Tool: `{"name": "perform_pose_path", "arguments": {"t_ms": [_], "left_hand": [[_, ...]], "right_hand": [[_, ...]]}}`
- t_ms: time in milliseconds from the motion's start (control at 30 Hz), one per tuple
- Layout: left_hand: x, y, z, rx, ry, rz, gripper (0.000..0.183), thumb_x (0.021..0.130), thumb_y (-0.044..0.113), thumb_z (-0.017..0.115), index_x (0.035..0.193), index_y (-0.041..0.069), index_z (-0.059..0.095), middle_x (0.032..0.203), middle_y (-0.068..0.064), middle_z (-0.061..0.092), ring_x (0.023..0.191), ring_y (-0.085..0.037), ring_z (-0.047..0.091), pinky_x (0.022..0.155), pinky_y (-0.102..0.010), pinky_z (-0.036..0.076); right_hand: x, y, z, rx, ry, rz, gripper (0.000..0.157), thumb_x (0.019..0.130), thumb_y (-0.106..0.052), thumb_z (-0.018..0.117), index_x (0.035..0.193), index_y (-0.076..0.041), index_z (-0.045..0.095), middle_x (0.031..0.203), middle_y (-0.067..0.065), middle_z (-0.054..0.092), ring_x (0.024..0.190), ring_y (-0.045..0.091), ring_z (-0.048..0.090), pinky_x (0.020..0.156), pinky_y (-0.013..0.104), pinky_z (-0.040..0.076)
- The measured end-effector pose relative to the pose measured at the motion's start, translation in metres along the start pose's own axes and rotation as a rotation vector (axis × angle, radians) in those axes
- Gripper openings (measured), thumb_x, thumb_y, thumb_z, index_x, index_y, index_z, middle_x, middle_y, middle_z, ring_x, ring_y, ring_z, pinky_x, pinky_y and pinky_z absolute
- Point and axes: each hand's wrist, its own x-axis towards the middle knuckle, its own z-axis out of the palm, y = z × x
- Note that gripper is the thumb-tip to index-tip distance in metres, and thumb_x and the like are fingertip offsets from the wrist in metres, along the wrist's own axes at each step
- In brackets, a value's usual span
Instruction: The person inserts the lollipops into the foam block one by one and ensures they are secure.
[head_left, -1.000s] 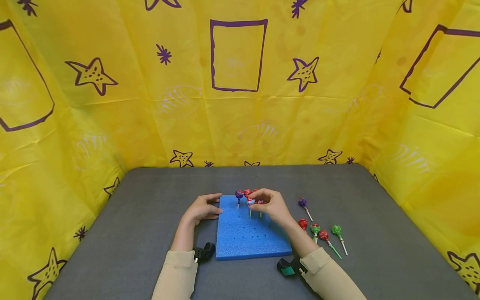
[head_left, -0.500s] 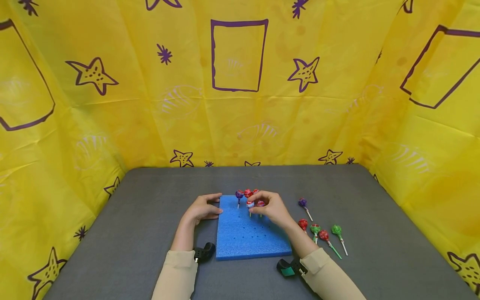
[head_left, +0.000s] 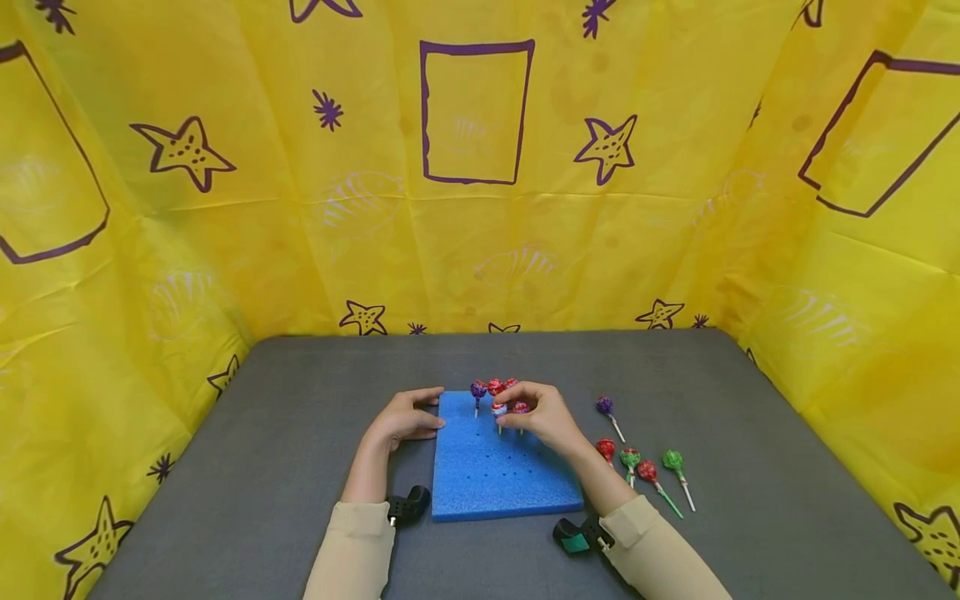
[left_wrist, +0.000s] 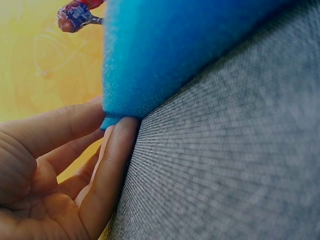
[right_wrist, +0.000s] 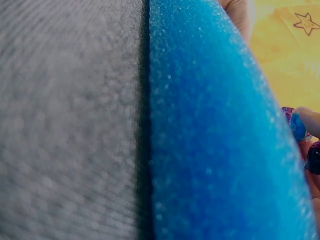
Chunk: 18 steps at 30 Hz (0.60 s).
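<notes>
A blue foam board (head_left: pixel 480 492) with small holes lies on the dark table. My left hand (head_left: pixel 401 417) holds it at its far left edge; in the left wrist view, thumb and fingers (left_wrist: pixel 75 125) pinch that edge. Over the board's far half, my right hand (head_left: pixel 543 417) pinches a lollipop (head_left: pixel 499 409) with a pale blue and red wrapper, its stick upright at the foam. A purple lollipop (head_left: pixel 478 390) stands in the board to its left. Red lollipops (head_left: pixel 495 387) stand behind, partly hidden by my fingers, and another (head_left: pixel 521 407) stands just right.
Right of the board lie a purple lollipop (head_left: pixel 605 405), a green one (head_left: pixel 673 460), a green and red one (head_left: pixel 630 457) and red ones (head_left: pixel 648 471). My right forearm partly covers some. Yellow printed cloth (head_left: pixel 480 250) encloses the table (head_left: pixel 322 358) at back and sides.
My right hand has lowered slightly with the pale blue and red lollipop, whose head sits a little closer to the foam. The left hand keeps its place on the board's edge.
</notes>
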Motion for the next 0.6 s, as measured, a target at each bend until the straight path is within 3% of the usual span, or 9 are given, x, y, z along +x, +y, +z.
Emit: {"name": "perform_pose_path", "arguments": {"t_ms": [600], "left_hand": [[-0.0013, 0.0010, 0.0006, 0.011, 0.005, 0.002, 0.067, 0.082, 0.001, 0.076, 0.144, 0.009, 0.052, 0.139, -0.022, 0.053, 0.086, -0.014, 0.065, 0.077, -0.033, 0.064]], "right_hand": [[-0.0012, -0.0039, -0.0078, 0.067, 0.027, -0.019, 0.026, 0.082, -0.010, 0.080, 0.106, -0.003, 0.073, 0.110, 0.020, 0.072, 0.090, 0.008, 0.069, 0.077, 0.021, 0.059]]}}
